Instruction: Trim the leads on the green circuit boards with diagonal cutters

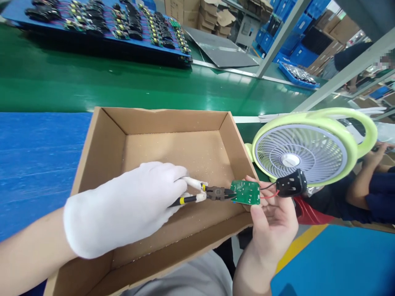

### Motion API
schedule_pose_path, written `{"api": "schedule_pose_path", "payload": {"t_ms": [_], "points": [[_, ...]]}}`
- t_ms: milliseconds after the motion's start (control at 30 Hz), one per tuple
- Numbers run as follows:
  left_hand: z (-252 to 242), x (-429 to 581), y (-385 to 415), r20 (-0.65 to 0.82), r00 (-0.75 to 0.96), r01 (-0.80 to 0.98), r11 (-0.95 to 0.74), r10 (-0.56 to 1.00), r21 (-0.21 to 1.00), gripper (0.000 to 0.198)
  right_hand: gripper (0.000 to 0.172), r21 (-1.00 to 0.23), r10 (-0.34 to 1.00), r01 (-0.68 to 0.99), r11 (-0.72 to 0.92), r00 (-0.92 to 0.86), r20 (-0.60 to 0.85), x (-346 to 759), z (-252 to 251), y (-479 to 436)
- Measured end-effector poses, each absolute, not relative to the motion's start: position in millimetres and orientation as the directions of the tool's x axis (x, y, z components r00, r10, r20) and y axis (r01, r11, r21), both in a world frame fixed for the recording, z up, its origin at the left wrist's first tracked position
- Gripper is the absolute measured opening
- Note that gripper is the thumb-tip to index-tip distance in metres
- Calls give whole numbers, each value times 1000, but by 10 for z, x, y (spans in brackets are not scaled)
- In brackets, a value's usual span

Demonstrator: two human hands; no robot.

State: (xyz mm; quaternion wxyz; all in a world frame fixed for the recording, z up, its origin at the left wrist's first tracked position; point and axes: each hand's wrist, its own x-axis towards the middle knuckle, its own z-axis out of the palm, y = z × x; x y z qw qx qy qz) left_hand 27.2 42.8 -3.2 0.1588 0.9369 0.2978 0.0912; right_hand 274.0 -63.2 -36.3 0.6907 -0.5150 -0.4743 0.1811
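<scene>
Your left hand (129, 205), in a white glove, is closed around the yellow-banded black handles of a pair of cutters (216, 192). The nose of the cutters meets the left edge of a small green circuit board (246, 192). Your right hand (271, 222), bare, grips that board between thumb and fingers, palm up, just past the right wall of the box. Red and black wires (268, 190) run from the board to a black part (291, 183) that hangs above your right fingers.

Both the cutters and your left hand sit over an open cardboard box (101, 135), which lies tilted toward you on a blue mat (31, 164). Its floor shows only fine pale specks.

Just right of the box stands a light green fan (311, 144), and behind it another person's arm (364, 181) is visible.

Across the green belt (92, 82), a blue tray (21, 14) carries rows of populated boards. Further right, a blue crate (285, 70) holds clear bags; their contents cannot be made out.
</scene>
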Motion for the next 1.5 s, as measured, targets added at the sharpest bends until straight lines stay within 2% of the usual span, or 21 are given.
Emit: {"api": "schedule_pose_path", "payload": {"t_ms": [200,500,633,833,900,967,1033,1133,1300,1500], "points": [[18,273,462,90,836,497,-816,542,297,39,36,-885,744,229,406,479,466,2762,-361,-624],[11,269,461,83,835,503,-816,544,286,32,41,-773,658,372,514,407,633,2690,-444,-607],[-30,257,462,54,829,526,-808,557,264,31,35,-735,640,475,484,380,667,2697,-467,-640],[-34,276,406,26,806,574,-792,591,207,29,44,-698,635,586,412,364,681,2699,-498,-696],[-13,286,385,14,809,578,-799,588,166,34,44,-694,633,595,405,365,682,2691,-502,-703],[-1,286,375,62,808,573,-807,586,144,40,45,-694,629,588,415,366,686,2681,-500,-702],[-5,279,375,179,793,563,-812,583,151,41,46,-697,625,577,425,369,688,2673,-493,-699],[-15,273,379,273,765,559,-812,584,168,44,43,-699,633,581,416,366,682,2665,-476,-692],[5,272,363,265,763,567,-807,589,165,49,40,-670,627,604,432,333,705,2657,-459,-673],[3,215,330,177,754,595,-772,633,224,31,51,-649,633,608,457,290,718,2646,-469,-671]]}}
